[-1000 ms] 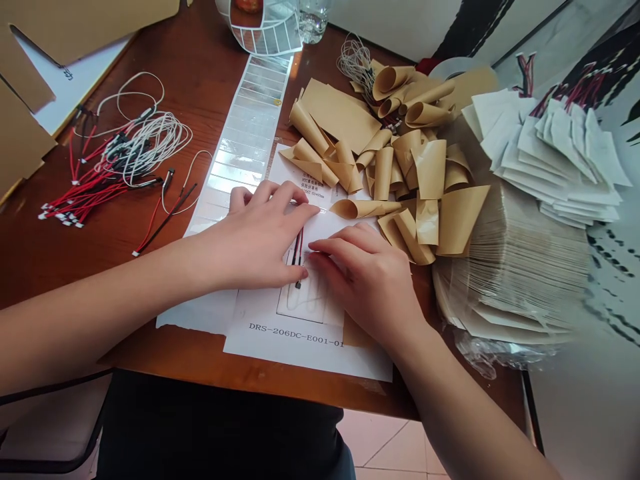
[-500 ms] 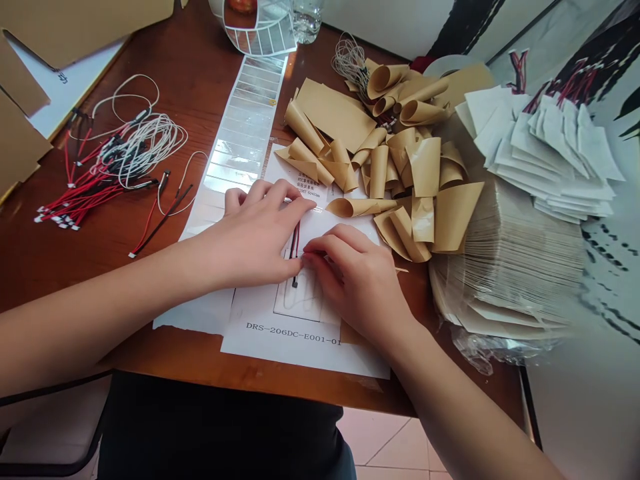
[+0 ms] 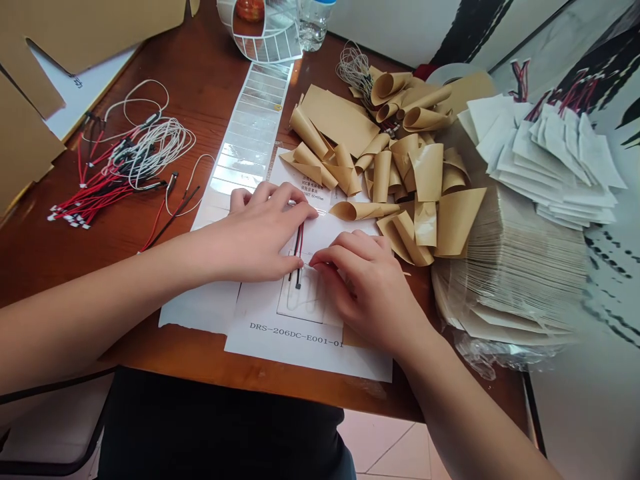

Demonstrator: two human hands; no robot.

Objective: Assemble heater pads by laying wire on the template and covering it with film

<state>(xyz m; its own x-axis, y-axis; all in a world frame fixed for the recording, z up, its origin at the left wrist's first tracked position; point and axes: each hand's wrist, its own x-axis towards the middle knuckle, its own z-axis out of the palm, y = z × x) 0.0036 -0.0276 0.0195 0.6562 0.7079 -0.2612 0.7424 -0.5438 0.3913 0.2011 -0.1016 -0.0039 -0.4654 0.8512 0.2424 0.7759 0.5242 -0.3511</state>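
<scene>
Red-and-black wire lead point(image 3: 299, 257) sits on the printed white sheet point(image 3: 300, 340), right between both hands. Left hand point(image 3: 260, 233) lies flat and open beside it, right hand point(image 3: 360, 287) curled up close, but can't tell if it's pinching anything, fingers hide that bit.

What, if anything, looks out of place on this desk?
The curled tan backing strips lie in a loose, untidy heap, and one rolled strip sits over the edge of the printed white sheet. It looks odd because the scrap intrudes onto the sheet rather than staying beside it.
</scene>
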